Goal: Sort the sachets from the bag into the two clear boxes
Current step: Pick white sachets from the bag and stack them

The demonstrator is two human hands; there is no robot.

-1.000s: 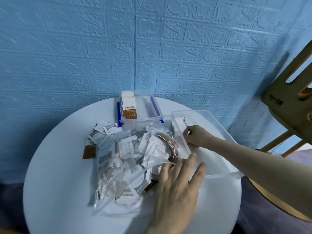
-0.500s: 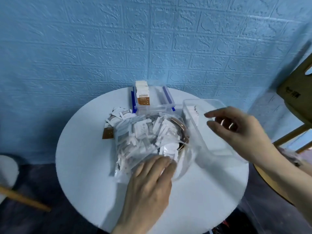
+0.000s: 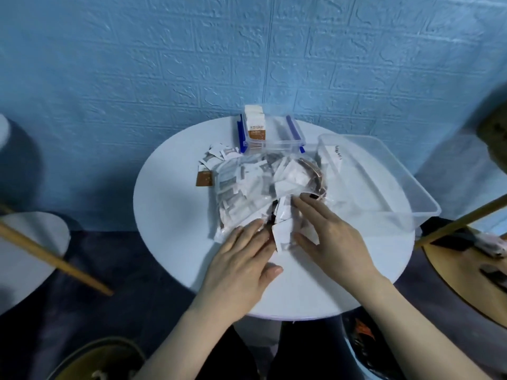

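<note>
A clear plastic bag (image 3: 247,187) full of white and brown sachets lies in the middle of the round white table (image 3: 175,215). My left hand (image 3: 241,264) lies flat on the bag's near edge, fingers straight. My right hand (image 3: 329,237) rests with spread fingers on the bag's near right corner, touching white sachets (image 3: 282,234) that spill out there. A small clear box with blue clips (image 3: 277,133) stands at the back and holds upright brown-and-white sachets (image 3: 256,124). A larger clear box (image 3: 384,182) sits at the right with one white sachet inside.
Several loose sachets (image 3: 216,157) lie on the table left of the small box, one brown (image 3: 204,179). Wooden furniture (image 3: 466,215) stands at the right, a wooden bar (image 3: 55,259) and another white surface at the left. A blue wall is behind.
My right hand has left the larger box and come down onto the bag's near right corner. My left hand stays on the bag. The camera has pulled back and looks further down.
</note>
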